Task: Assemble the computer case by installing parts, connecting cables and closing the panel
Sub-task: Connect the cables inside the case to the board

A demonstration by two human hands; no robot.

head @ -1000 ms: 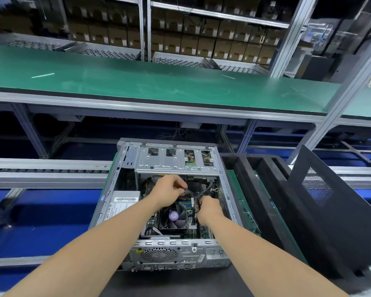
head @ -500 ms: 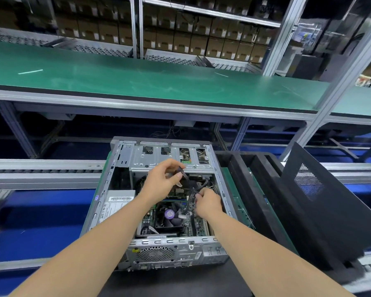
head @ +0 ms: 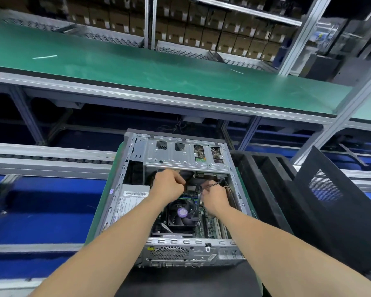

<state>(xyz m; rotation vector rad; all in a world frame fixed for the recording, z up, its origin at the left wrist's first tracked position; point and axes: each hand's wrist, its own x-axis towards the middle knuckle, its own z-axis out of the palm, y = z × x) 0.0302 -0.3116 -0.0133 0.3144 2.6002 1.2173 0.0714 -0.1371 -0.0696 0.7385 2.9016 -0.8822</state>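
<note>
My right hand (head: 215, 197) pinches the thin cable bundle (head: 212, 185), which runs up and rightward to its plug (head: 221, 180) beneath the drive cage (head: 186, 156) at the far end of the computer case (head: 180, 251); my left hand (head: 169, 186), just beside, grips a black cable (head: 186, 186).

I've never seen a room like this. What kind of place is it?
Probably a computer assembly line: an open computer case on the line, a long green workbench behind it, and rows of cardboard boxes at the back.
</note>
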